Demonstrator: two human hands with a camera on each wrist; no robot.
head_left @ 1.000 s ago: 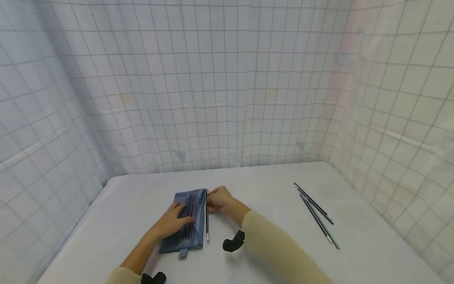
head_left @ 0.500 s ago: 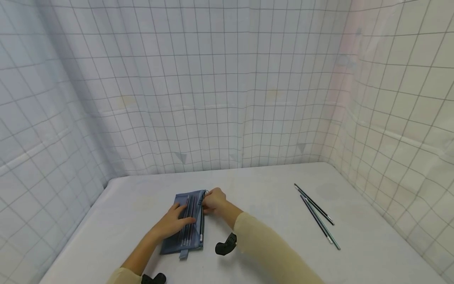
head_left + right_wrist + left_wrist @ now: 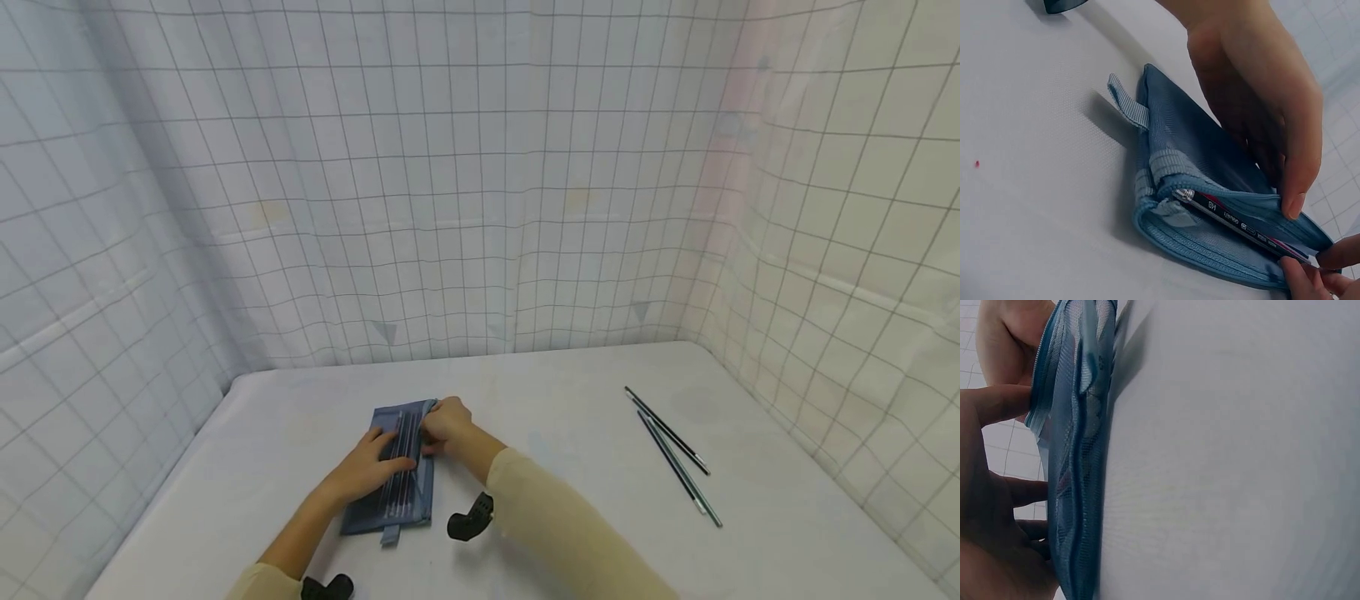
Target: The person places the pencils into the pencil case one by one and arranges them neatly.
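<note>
Blue mesh pouch point(image 3: 426, 500) lies flat on the worktop point(image 3: 555, 417) under the left hand point(image 3: 363, 472), fingers spread over the mesh and thumb on the upper lip of the zip mouth. Right hand point(image 3: 447, 423) is at the pouch's right edge, fingertips pinching the far end of a black pencil point(image 3: 1229, 219) (marked HB) lying inside the unzipped mouth. Three loose pencils point(image 3: 670, 460) lie well apart, off to the right.

The pencil point(image 3: 1235, 224), alongside the pouch point(image 3: 425, 493) a second ago, now lies within its unzipped mouth; the right fingers point(image 3: 1299, 281) have shifted left to that opening.
</note>
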